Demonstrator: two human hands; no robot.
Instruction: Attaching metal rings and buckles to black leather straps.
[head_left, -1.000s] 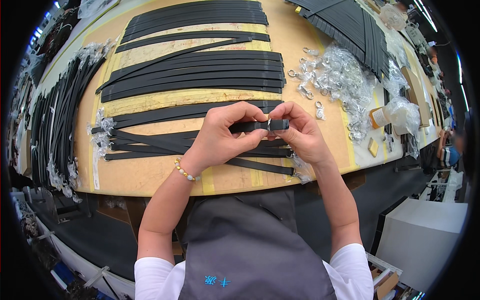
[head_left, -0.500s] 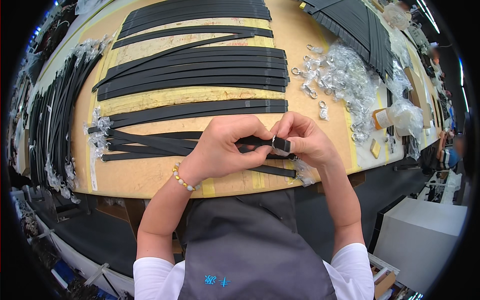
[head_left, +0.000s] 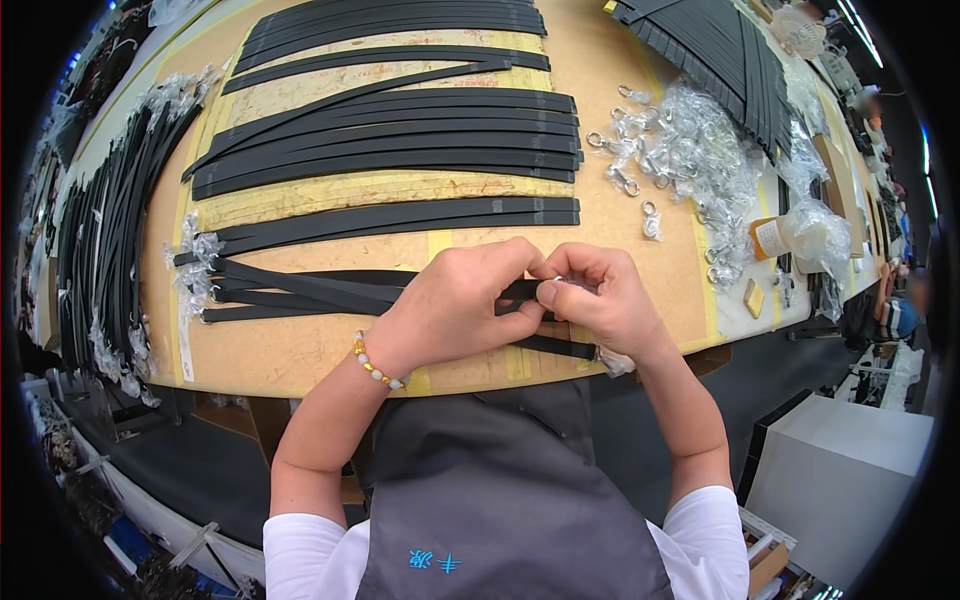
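Note:
A black strap (head_left: pixel 519 290) runs between my two hands above the front of the table. My left hand (head_left: pixel 455 300), with a beaded bracelet at the wrist, pinches it between thumb and fingers. Close against it, my right hand (head_left: pixel 603 305) is closed on the strap's end, its thumb pressed on top; the metal ring there is mostly hidden by the fingers. Under my hands lie more black straps (head_left: pixel 310 290), their left ends fitted with plastic-wrapped metal hooks (head_left: pixel 198 262). Another strap end (head_left: pixel 560 346) with a wrapped fitting lies just below my right hand.
Rows of flat black straps (head_left: pixel 390 135) cover the table's middle. On the right lie a heap of plastic-wrapped swivel hooks (head_left: pixel 690 150), an orange-labelled bottle (head_left: pixel 768 238) and a yellow block (head_left: pixel 752 297). Finished-looking straps (head_left: pixel 120 220) hang at the left edge; more straps (head_left: pixel 715 60) are stacked far right.
My right hand has turned inward and closed over the strap's end, covering the metal ring that showed before. My left hand has shifted slightly right.

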